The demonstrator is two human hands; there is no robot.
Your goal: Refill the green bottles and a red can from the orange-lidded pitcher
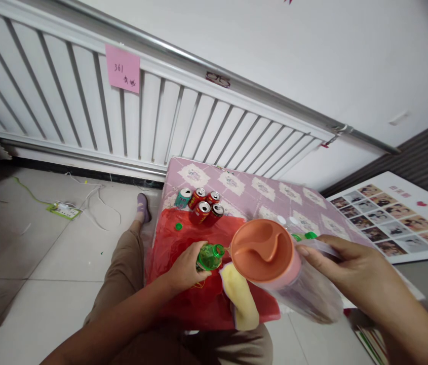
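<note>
My left hand [188,268] is wrapped round an open green plastic bottle [208,257], its mouth facing right. In my right hand [350,263] is the handle of a clear plastic pitcher [314,294] with an orange top [254,248]. The pitcher leans left, its rim close beside the bottle's mouth. A thin pale line bridges the small gap; I cannot tell whether it is liquid or a spout. A green bottle cap [178,226] lies on the red plastic sheet [171,253]. Below the pitcher rests a yellow cloth [241,296].
Several drink cans, among them a teal can [183,197] and a red can [200,213], stand together on the patterned tablecloth [236,182]. Behind the table runs a white radiator [153,116]. A photo board [392,218] leans at right. A power strip [64,209] lies on the floor.
</note>
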